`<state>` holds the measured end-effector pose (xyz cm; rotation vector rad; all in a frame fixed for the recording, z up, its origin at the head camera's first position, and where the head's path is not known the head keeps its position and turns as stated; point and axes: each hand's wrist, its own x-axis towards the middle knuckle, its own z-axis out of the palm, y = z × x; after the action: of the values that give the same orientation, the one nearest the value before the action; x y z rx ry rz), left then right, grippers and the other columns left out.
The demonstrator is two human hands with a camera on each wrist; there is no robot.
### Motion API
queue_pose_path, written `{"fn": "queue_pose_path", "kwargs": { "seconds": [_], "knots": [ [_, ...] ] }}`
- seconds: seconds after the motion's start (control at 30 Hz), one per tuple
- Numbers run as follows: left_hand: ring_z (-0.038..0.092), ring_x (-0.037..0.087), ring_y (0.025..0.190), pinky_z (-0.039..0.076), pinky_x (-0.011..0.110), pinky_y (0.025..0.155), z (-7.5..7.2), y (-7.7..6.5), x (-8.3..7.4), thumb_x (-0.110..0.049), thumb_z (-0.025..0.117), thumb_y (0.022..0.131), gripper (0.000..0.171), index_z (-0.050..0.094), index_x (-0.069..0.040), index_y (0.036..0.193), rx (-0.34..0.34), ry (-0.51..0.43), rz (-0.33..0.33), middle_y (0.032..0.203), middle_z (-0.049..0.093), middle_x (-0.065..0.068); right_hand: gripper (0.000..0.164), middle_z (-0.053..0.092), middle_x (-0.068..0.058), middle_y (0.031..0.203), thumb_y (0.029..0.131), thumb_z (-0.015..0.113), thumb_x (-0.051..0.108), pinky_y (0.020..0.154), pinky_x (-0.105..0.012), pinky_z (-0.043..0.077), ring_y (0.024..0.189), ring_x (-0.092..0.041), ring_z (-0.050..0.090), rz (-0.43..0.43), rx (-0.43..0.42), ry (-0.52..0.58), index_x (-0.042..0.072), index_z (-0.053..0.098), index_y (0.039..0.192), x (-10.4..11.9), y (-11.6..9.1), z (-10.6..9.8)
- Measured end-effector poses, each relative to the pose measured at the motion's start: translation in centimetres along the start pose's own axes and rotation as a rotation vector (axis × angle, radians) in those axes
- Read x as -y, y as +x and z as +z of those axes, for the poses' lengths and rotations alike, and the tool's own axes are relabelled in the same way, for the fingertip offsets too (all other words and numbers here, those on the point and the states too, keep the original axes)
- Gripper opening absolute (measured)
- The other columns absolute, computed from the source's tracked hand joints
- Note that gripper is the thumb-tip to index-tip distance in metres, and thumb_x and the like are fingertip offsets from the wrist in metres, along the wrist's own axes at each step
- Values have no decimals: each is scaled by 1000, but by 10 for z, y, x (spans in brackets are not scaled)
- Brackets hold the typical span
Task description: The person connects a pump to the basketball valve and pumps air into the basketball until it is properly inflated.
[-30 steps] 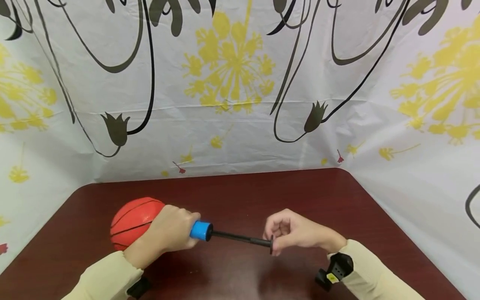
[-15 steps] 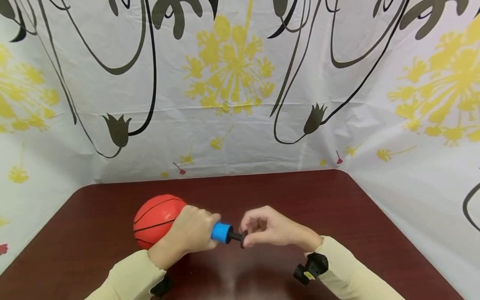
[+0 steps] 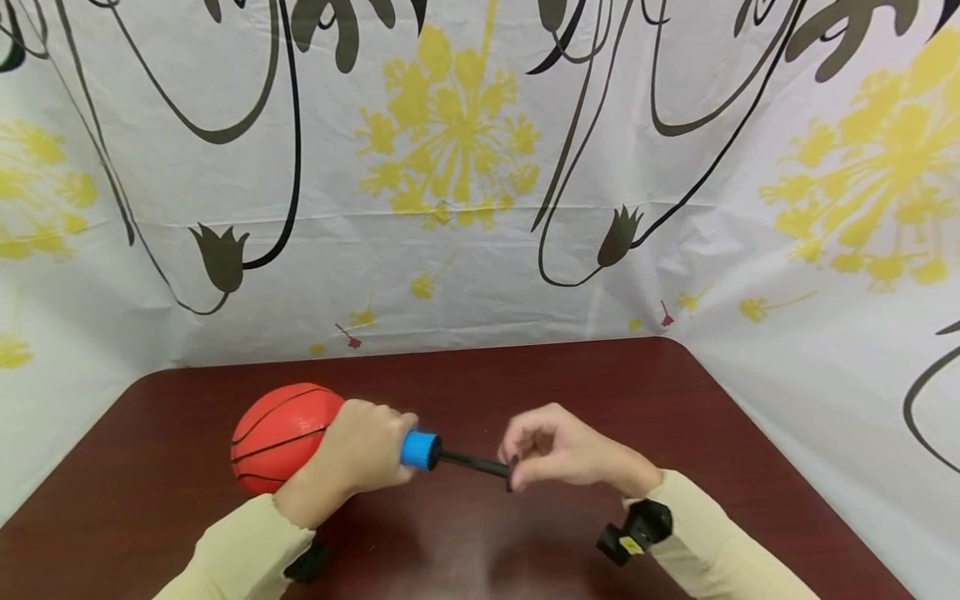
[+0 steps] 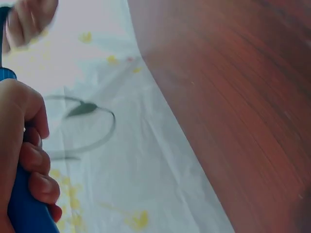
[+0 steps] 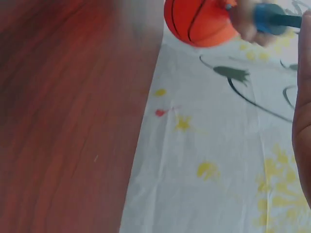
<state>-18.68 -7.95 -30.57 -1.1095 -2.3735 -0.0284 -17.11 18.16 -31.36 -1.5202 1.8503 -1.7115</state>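
My left hand [image 3: 370, 446] wraps its fingers round the blue barrel of a hand pump [image 3: 420, 450]. In the left wrist view more of the blue barrel [image 4: 26, 204] shows below the curled fingers. From the barrel's right end a thin black plunger rod [image 3: 474, 463] sticks out partway, ending in a small black disc. My right hand [image 3: 573, 450] pinches that disc between thumb and fingers. A red ball with black basketball lines [image 3: 281, 437] sits just behind and left of my left hand, which hides the pump's far end. The right wrist view shows the ball [image 5: 201, 22] beside the gripping hand.
A dark reddish-brown table [image 3: 480, 375] lies beneath the hands. White sheeting [image 3: 480, 292] with yellow and grey flower prints rises along its back and sides. Each wrist carries a black strapped device [image 3: 637, 529].
The plunger went from far out to nearly fully in, and is now drawn partly out again. Both hands and the ball shifted right, then the left hand and ball moved back left.
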Motion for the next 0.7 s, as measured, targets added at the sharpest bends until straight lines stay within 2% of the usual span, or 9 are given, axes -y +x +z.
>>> {"fn": "queue_pose_path", "kwargs": {
  "seconds": [0.07, 0.2, 0.33, 0.43, 0.57, 0.63, 0.7],
  "knots": [
    [34, 6, 40, 28, 21, 39, -3, 4, -5, -27, 68, 56, 27, 45, -15, 60, -13, -15, 21, 48, 38, -8, 17, 52, -22, 74, 79, 63, 12, 52, -23, 47, 67, -5, 55, 10, -1, -39, -2, 53, 80, -4, 13, 4],
    [32, 7, 39, 28, 22, 39, -6, 7, -10, -27, 68, 57, 27, 45, -14, 60, 1, -28, 23, 47, 37, -7, 14, 52, -21, 71, 80, 62, 9, 49, -29, 48, 62, -7, 55, 36, -3, -62, -2, 53, 82, -8, 26, 12],
    [33, 6, 40, 27, 21, 38, -2, 4, -8, -29, 68, 60, 26, 47, -14, 62, 55, -31, 46, 48, 38, -7, 11, 56, -18, 72, 79, 62, 1, 50, -33, 49, 62, -8, 58, 87, -14, -46, -4, 53, 85, -9, 16, 11],
    [35, 6, 40, 28, 22, 39, -1, 0, -1, -30, 68, 60, 25, 49, -14, 64, 61, -24, 44, 49, 42, -7, 15, 60, -9, 77, 78, 61, -3, 54, -32, 50, 65, -9, 60, 103, -19, 87, -10, 50, 85, -7, 0, 3],
    [37, 7, 40, 30, 24, 38, 0, -6, 8, -29, 69, 58, 26, 49, -14, 63, 33, 8, -1, 49, 43, -6, 22, 62, 1, 84, 79, 60, -1, 58, -28, 51, 70, -10, 62, 89, -23, 255, -14, 43, 83, -5, -19, -10],
    [38, 8, 40, 30, 25, 37, 3, -6, 7, -29, 69, 57, 26, 49, -13, 62, 41, 18, -2, 49, 43, -5, 23, 61, 1, 86, 80, 60, 1, 58, -26, 51, 71, -9, 62, 77, -14, 268, -14, 43, 83, -7, -22, -11],
    [38, 8, 40, 30, 24, 38, 6, -5, 2, -30, 68, 58, 25, 50, -13, 62, 72, 2, 14, 49, 43, -6, 23, 60, 1, 85, 79, 62, 3, 59, -26, 51, 72, -7, 61, 75, 12, 229, -13, 45, 82, -12, -17, -7]
  ]
}}
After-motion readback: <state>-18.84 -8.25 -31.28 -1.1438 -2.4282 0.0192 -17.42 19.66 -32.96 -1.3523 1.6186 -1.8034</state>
